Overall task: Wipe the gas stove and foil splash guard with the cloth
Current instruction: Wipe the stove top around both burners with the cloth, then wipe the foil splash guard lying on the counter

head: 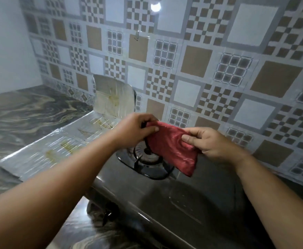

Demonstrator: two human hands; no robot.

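Observation:
A red cloth (172,148) hangs stretched between both hands above the stove. My left hand (136,128) pinches its upper left corner and my right hand (206,142) grips its right edge. Below them lies the dark grey gas stove (174,198), with a black burner and grate (147,159) partly hidden behind the cloth. The foil splash guard (60,150) runs along the stove's left side, stained with yellowish streaks. Its rear panel (113,97) stands bent upright against the wall.
A patterned tile wall (219,60) rises right behind the stove. A dark marbled countertop (21,112) spreads to the left and under the stove. A stove knob (102,211) sticks out at the front left. A small hook (138,37) hangs on the wall.

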